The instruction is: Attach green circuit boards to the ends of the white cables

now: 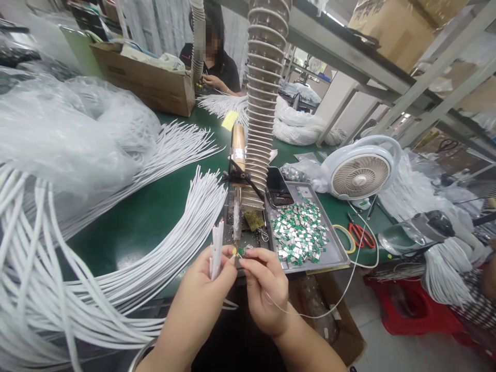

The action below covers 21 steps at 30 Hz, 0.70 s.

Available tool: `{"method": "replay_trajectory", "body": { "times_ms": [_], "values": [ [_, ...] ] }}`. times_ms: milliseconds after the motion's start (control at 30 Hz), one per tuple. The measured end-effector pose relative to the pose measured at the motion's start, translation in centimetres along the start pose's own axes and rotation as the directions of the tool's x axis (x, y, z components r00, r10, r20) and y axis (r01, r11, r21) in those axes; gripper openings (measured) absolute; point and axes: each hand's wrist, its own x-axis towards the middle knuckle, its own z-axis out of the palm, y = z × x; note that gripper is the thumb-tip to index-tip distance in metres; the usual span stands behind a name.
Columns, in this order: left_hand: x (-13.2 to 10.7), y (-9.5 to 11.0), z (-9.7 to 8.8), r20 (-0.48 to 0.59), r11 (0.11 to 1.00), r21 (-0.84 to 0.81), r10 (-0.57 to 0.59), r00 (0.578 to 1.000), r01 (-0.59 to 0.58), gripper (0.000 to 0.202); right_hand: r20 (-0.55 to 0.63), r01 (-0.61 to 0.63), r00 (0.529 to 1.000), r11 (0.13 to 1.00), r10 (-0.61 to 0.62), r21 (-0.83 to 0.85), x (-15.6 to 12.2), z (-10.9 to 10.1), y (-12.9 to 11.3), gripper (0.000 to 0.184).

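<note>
My left hand is closed round a small bunch of white cables, their ends pointing up. My right hand pinches a thin wire near a tiny green part held between both hands' fingertips. Just beyond the fingers stands a soldering iron on a dark stand, under a ribbed fume hose. A metal tray to the right holds several small green circuit boards.
Large bundles of white cables and clear plastic bags fill the green table's left. A white fan, red scissors, a phone and a cardboard box sit around. Another person works at the far end.
</note>
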Motion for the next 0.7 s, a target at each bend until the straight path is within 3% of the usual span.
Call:
{"method": "replay_trajectory", "body": {
  "times_ms": [600,700],
  "values": [
    [-0.01,0.07,0.18,0.004,1.000,0.028,-0.007,1.000,0.007,0.041,0.010,-0.013,1.000,0.999,0.012,0.035,-0.13,-0.18,0.08,0.039],
    [-0.11,-0.14,0.03,0.055,0.999,0.047,-0.019,0.998,0.016,0.046,-0.007,-0.034,0.999,0.997,0.034,0.063,-0.23,-0.25,0.04,0.044]
  ]
}}
